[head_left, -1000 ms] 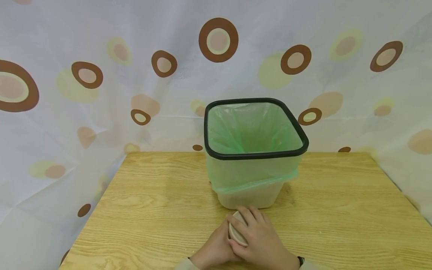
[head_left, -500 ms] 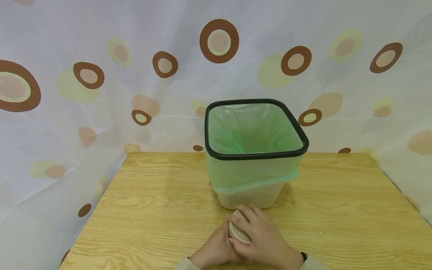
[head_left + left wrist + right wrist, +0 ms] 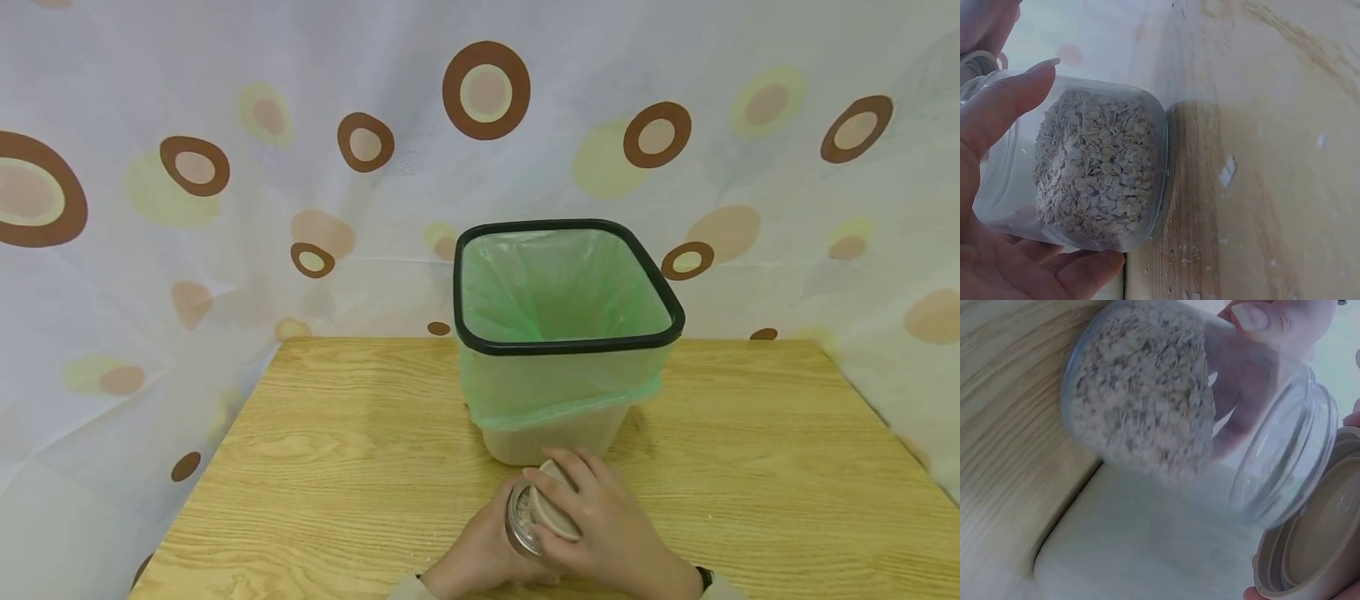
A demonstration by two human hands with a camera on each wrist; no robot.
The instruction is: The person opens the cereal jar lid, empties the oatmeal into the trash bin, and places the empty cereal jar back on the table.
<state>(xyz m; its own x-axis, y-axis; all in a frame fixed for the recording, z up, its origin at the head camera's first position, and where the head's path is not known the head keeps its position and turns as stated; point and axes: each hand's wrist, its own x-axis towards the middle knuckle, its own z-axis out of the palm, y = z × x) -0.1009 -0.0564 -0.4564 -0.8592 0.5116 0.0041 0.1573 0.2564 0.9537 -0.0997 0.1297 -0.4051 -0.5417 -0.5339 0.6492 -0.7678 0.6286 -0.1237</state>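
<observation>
My left hand (image 3: pixel 480 546) grips a clear jar (image 3: pixel 522 533) partly filled with pale flakes that look like rolled oats (image 3: pixel 1100 169). In the left wrist view the thumb and fingers wrap round the jar's sides, and its base is at the wooden tabletop. My right hand (image 3: pixel 611 529) holds a beige round lid (image 3: pixel 553 510) by its rim, tilted beside the jar's mouth. From the right wrist view, the lid's hollow underside (image 3: pixel 1319 531) faces the open, threaded neck (image 3: pixel 1285 456), off the jar.
Just beyond the hands stands a pale bin (image 3: pixel 555 442) with a black rim (image 3: pixel 570 346) and a green liner (image 3: pixel 562 287). Small white flakes (image 3: pixel 1227 172) lie scattered on the wooden table (image 3: pixel 337 467). A patterned sheet (image 3: pixel 405 192) hangs behind and at both sides.
The right hand has drawn the lid off the jar toward the right, baring the mouth and the flakes inside. The left hand has stayed nearly in place with the jar.
</observation>
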